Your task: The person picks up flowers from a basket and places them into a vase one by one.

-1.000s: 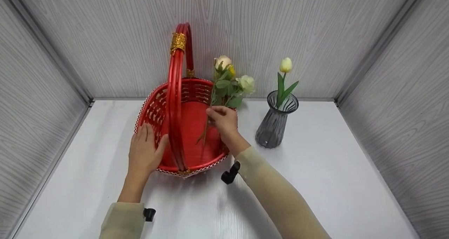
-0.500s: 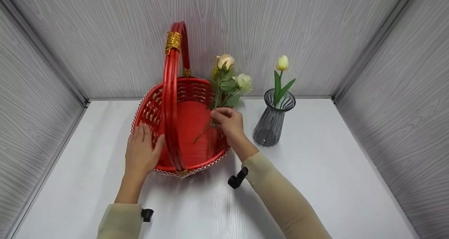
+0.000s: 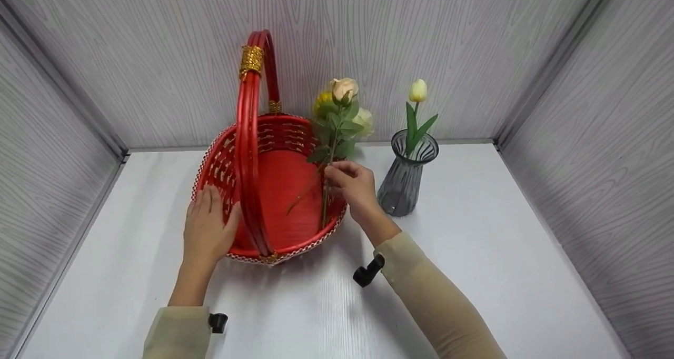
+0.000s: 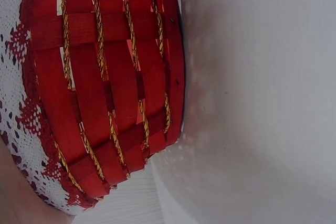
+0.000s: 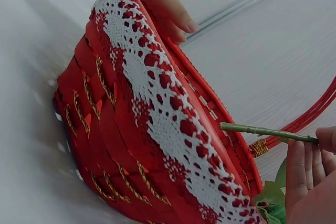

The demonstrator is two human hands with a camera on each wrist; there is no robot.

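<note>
while the left hand (image 3: 208,232) rests on the left rim of the red basket (image 3: 284,180) with its fingers together and its thumb apart, the right hand (image 3: 358,190) pinches the stem of a peach rose (image 3: 345,89) between thumb and fingers. the basket stands on the white table (image 3: 474,217), with its tall handle (image 3: 247,153) upright. the rose stands nearly upright above the right side of the basket, its bloom up and its leaves just below; the lower end of the stem (image 3: 324,211) reaches down near the front right rim. in the right wrist view the cut end of that stem is free, held apart from the lace edge (image 5: 152,93).

a second ago the stem leaned across the basket, its end over the red floor; now it is straighter and farther right, and the right hand has shifted from inside the basket to about its right rim. the yellow flower (image 3: 322,101), which showed to the right of the rose, now shows on its left, and the white flower (image 3: 363,121) is partly covered by leaves. the left hand keeps its place on the rim. beside the basket, the grey glass vase (image 3: 400,190) still holds one pale tulip (image 3: 418,90).
</note>
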